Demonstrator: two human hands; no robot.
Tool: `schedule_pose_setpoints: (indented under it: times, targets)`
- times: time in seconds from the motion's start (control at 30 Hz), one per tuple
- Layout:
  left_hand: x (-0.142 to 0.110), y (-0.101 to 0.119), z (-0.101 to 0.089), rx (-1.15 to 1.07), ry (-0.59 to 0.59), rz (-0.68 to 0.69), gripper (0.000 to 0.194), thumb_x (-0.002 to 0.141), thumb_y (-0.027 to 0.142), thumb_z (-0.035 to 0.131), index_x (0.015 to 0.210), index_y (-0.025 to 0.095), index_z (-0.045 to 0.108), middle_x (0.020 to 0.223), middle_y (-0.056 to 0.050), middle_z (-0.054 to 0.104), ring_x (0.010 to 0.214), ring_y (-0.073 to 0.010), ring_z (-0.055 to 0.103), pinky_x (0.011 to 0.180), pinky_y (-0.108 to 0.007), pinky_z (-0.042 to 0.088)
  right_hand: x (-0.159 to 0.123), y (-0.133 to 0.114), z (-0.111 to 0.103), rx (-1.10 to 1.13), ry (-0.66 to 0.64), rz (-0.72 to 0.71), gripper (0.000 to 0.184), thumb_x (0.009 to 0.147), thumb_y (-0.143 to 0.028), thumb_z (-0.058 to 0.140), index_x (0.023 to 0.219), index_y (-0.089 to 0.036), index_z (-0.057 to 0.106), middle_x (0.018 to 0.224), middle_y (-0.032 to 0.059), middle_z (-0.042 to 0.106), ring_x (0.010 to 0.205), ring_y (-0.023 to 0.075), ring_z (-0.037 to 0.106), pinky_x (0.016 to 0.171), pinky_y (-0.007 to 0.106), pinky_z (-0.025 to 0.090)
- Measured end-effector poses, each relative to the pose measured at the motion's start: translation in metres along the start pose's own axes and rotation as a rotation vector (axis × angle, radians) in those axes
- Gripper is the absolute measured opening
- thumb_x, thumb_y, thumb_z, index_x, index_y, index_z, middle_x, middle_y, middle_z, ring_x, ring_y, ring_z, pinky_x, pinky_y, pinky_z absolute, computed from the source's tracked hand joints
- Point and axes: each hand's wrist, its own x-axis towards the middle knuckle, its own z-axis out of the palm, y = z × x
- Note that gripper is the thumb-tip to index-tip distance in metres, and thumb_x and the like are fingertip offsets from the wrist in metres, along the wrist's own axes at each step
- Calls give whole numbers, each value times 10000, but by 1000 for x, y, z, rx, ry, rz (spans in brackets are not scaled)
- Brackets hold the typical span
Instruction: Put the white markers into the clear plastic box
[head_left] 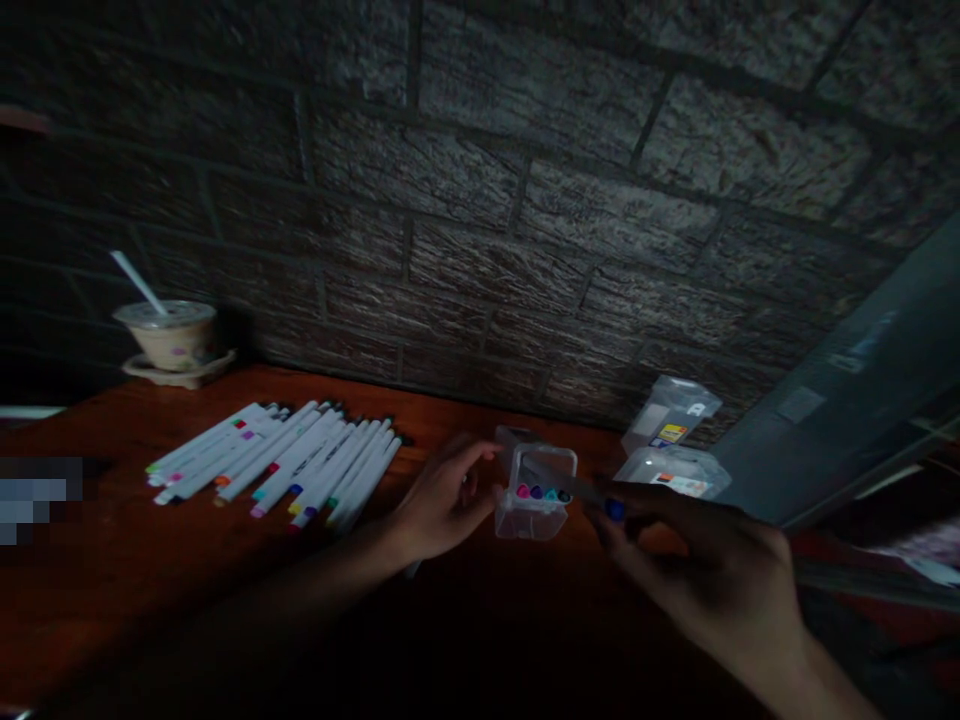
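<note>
A clear plastic case (534, 522) sits on the wooden table with its top open. Several markers stand in it, their pink, purple, teal and dark ends (551, 494) showing in a row. My left hand (442, 498) is at the case's left side, thumb and index fingertip against its edge, the other fingers curled. To the right of the case, my right hand (712, 555) pinches a marker (614, 510) near its blue end. That marker's pale body points left over the case and is blurred.
Several white markers (300, 465) lie side by side on the table (135, 570) at left. A lidded drink cup (171, 340) with a straw stands on a tray behind them. Two clear containers (667, 415) (675, 468) are at back right. A brick wall (465, 230) rises behind.
</note>
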Motion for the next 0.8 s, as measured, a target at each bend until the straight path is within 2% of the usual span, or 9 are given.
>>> schedule_pose_setpoints:
  times: [0.17, 0.43, 0.63, 0.8]
  targets:
    - [-2, -2, 3, 48, -69, 25, 366, 939, 247, 624, 1302, 209, 595, 1111, -84, 657, 753, -173, 623, 674, -324, 525, 6, 1, 26, -38, -124, -107, 212, 1052, -298, 574, 1008, -166, 734, 667, 25, 749, 499, 166, 715, 452, 269, 516]
    - [-2, 0, 3, 84, -99, 25, 402, 928, 225, 614, 1326, 215, 564, 1141, -80, 636, 804, -178, 633, 704, -327, 551, -1, 16, 58, -96, -278, -89, 354, 1087, -297, 455, 992, -143, 759, 741, 76, 764, 562, 215, 735, 483, 310, 519]
    - [-3, 0, 4, 87, -99, 25, 391, 934, 224, 610, 1322, 216, 563, 1100, -73, 652, 754, -164, 628, 665, -318, 538, -3, 26, 69, -125, -289, -98, 356, 1102, -337, 462, 1052, -149, 760, 900, 104, 810, 692, 243, 790, 556, 325, 578]
    - [-3, -3, 4, 94, -118, 3, 382, 927, 213, 611, 1306, 222, 565, 1121, -66, 659, 724, -148, 623, 653, -314, 531, -4, 27, 71, -216, -270, -139, 386, 1111, -343, 447, 1039, -140, 768, 852, 98, 814, 644, 263, 789, 496, 345, 548]
